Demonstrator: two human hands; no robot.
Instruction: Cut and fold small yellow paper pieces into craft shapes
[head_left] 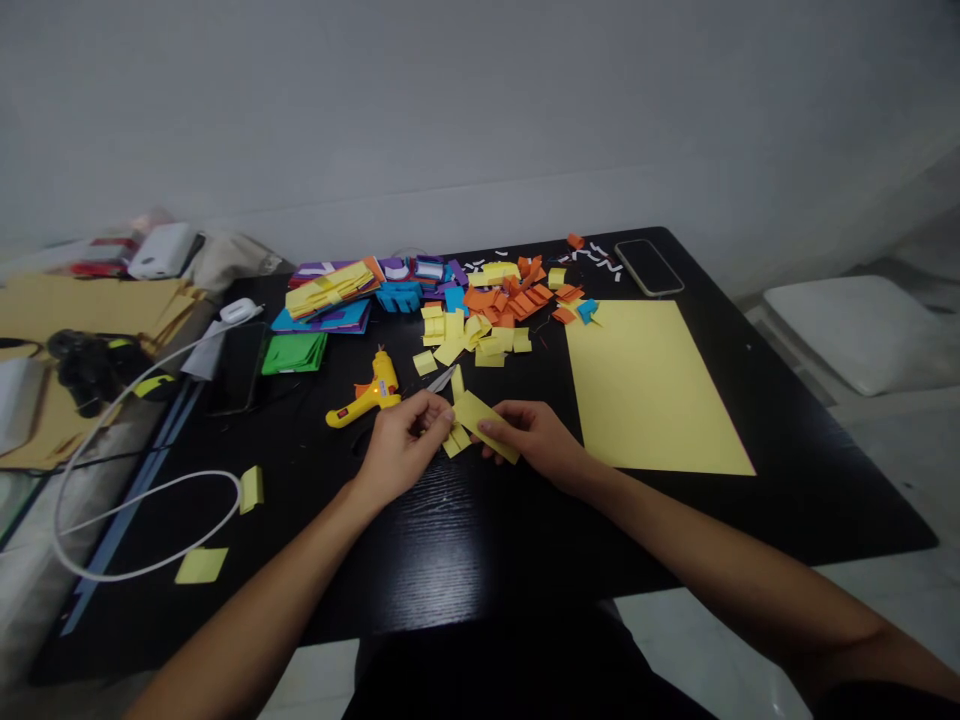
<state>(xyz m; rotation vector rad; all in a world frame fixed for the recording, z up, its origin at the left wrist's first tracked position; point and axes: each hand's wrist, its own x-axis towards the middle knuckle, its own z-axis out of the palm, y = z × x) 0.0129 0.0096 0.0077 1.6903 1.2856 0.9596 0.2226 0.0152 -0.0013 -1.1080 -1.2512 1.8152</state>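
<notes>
A yellow paper strip slants between my two hands over the front middle of the black table. My right hand pinches its right part, thumb on top. At the strip's left end, the closed fingertips of my left hand meet its edge. Small folded yellow papers lie just under the strip. Behind my left hand, scissors lie with their blades showing and their handles mostly hidden. Left of them rests a yellow glue gun.
Folded yellow and orange pieces are heaped at the back. A large yellow sheet lies right, below a phone. Green paper, another phone and a looped white cable occupy the left. A white stool stands right.
</notes>
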